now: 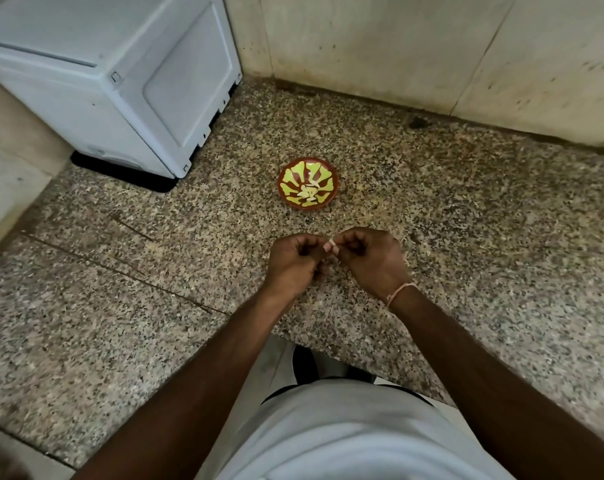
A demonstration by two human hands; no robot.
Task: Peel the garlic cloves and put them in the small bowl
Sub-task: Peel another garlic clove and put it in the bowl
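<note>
Nearest the camera, the person's white shirt (328, 438) fills the lower middle of the view, and both bare forearms extend forward from it over the speckled granite worktop (466, 220). A pale thread bracelet (399, 292) circles the right wrist.

The left hand (293, 263) and the right hand (371, 259) meet just above the worktop's near edge, knuckles up. Both sets of fingers are curled inward. Between them sits one garlic clove (331, 247), seen only as a small pale piece at the point where the hands come together. The fingertips of the right hand pinch it from the right; the left hand's thumb and fingers close on it from the left. How much skin remains on the clove is too small to tell.

Beyond the hands, well apart from them, the small bowl (286, 194) stands upright on the worktop. It is red-brown with a yellow-green petal pattern inside. Several pale peeled cloves (307, 192) lie together at its bottom.

To the far left, a white appliance (120, 81) stands on the worktop on a dark base. A stained beige wall (397, 36) runs along the worktop's far edge, with a dark spot (418, 123) just beside the joint.
</note>
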